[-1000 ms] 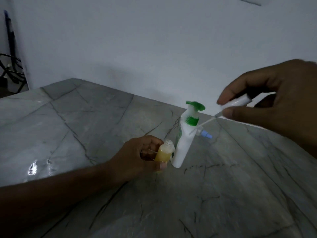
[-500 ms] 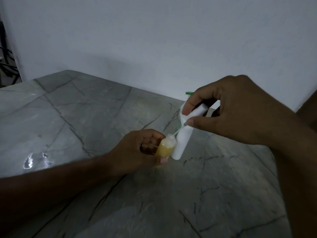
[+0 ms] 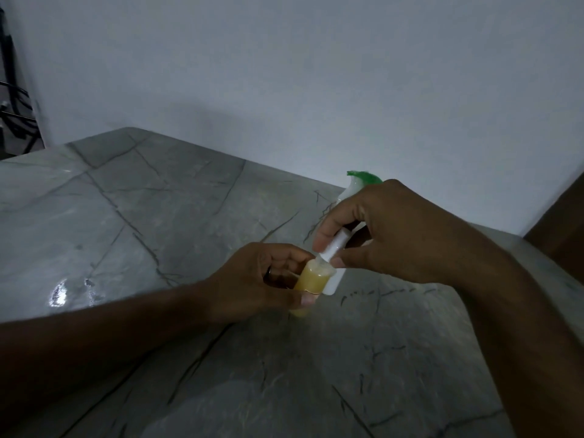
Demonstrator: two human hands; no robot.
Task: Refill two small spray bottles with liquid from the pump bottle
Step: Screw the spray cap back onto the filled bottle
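Grey marble table (image 3: 158, 216) against white wall (image 3: 284, 74). 1 pump bottle (image 3: 354, 188) far right, mostly hidden behind right hand (image 3: 404, 235), which pinches white sprayer (image 3: 335, 245) at 1 yellow bottle (image 3: 311, 278), centre, gripped by left hand (image 3: 256, 279).

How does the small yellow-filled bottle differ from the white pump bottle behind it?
The small clear bottle of yellow liquid is short and held by the left hand; the white pump bottle with green top is taller, opaque and ungripped. The right hand is fitting a white spray cap onto the small one. Both stand upright.
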